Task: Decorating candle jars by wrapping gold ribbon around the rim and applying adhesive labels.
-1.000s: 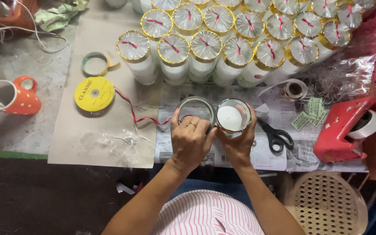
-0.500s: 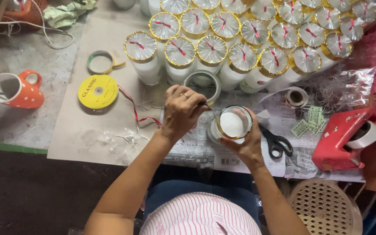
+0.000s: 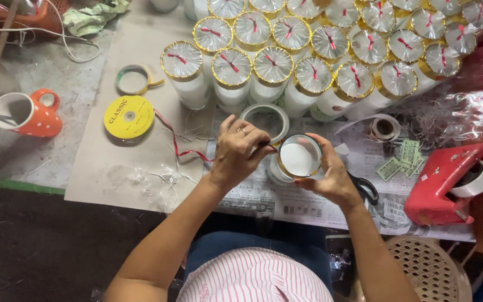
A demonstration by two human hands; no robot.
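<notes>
My right hand [image 3: 331, 180] holds a white jar [image 3: 299, 157] with a gold band round its rim, tilted so its open top faces me. My left hand [image 3: 240, 152] grips a roll of gold-edged tape [image 3: 266, 113] just left of the jar, and its fingertips pinch at the jar's rim. Both hands hover over printed paper [image 3: 286, 201] spread on the table. Whether tape runs from the roll to the rim is hidden by my fingers.
Several wrapped jars [image 3: 269, 70] with gold rims and red ribbon ties stand in rows behind. A yellow ribbon spool [image 3: 128, 116], an orange mug [image 3: 29, 114] and a small tape ring [image 3: 135, 79] lie left. Scissors [image 3: 365, 189], green labels [image 3: 401, 159] and a red tape dispenser [image 3: 448, 184] lie right.
My left hand lifted the tape roll off the paper and brought it against the jar's left side. My right hand tilted the jar and shifted it slightly right.
</notes>
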